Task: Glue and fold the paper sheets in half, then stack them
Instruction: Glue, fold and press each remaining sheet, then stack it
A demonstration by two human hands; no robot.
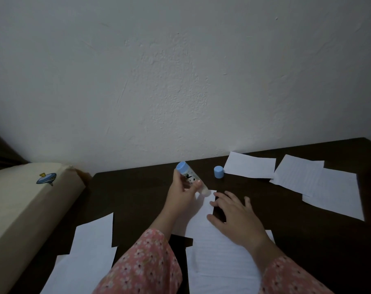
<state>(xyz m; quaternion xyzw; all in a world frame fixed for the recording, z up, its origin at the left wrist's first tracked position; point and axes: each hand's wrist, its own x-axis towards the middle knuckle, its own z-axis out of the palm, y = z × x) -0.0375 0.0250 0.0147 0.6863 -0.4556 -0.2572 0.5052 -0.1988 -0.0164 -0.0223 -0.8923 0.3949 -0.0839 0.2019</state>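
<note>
- While the left hand (181, 195) grips the glue stick (191, 178) around its barrel, the uncapped tip touches the far edge of the sheet (214, 251) lying in front of the person, so gluing of this sheet seems to be under way.
- Fingers spread and straight, the right hand (235, 217) presses flat on the same sheet, holding it against the dark counter (138, 196); it grips nothing.
- Standing upright just beyond the hands is the blue cap (218, 171), apart from the stick, next to the near corner of a smaller paper (250, 165).
- That smaller paper looks about half the size of a full sheet and may already be folded, though I cannot tell for certain.
- Two more papers (320, 183) overlap on the right side of the counter; whether they are finished pieces or waiting ones is unclear.
- Two loose sheets (91, 251) overlap at the near left and look unfolded, so they probably remain to be done.
- Judging from this, the task is somewhere in its middle: the current sheet is not yet folded, the left-hand sheets need glue and folding, and no tidy stack has been formed.
- A cream cushion (27, 209) with a small blue print sits off the counter's left end, below a plain wall (180, 71).
</note>
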